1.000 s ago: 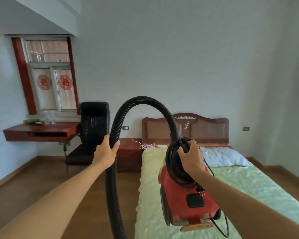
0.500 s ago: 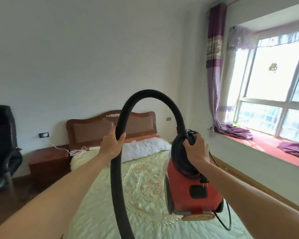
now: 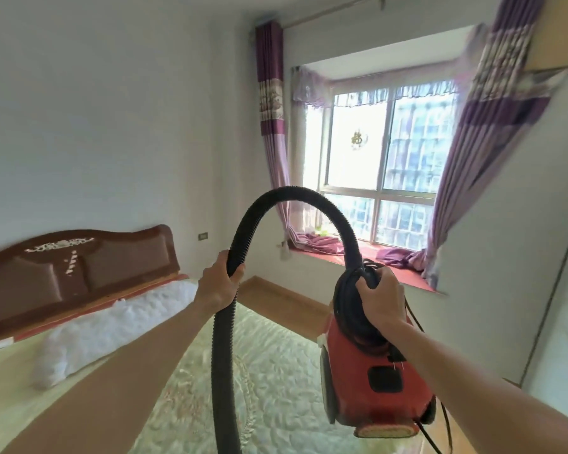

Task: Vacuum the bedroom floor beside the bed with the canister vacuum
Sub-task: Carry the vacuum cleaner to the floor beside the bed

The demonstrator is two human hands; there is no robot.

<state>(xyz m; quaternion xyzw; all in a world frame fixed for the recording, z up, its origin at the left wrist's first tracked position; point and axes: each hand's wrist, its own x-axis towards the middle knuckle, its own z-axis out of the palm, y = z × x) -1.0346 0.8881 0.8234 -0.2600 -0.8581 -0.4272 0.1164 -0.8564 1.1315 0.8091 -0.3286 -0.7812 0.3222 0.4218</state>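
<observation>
- Left hand [image 3: 217, 283] is curled tight round the black ribbed vacuum hose [image 3: 223, 339], about halfway up the near side of its arch.
- Right hand [image 3: 379, 298] grips the black carry handle on top of the red plastic canister vacuum [image 3: 371, 385], which hangs in the air, off the floor.
- Canister sits over the edge of the bed with the pale green quilted cover [image 3: 276, 371], with the wooden floor [image 3: 276, 296] strip and the bay window [image 3: 387, 178] beyond it.
- Black cord dangles off the canister's right side.

Right hand [image 3: 379, 298] carries red vacuum [image 3: 371, 378]; left hand [image 3: 218, 283] grips hose [image 3: 295, 196].
</observation>
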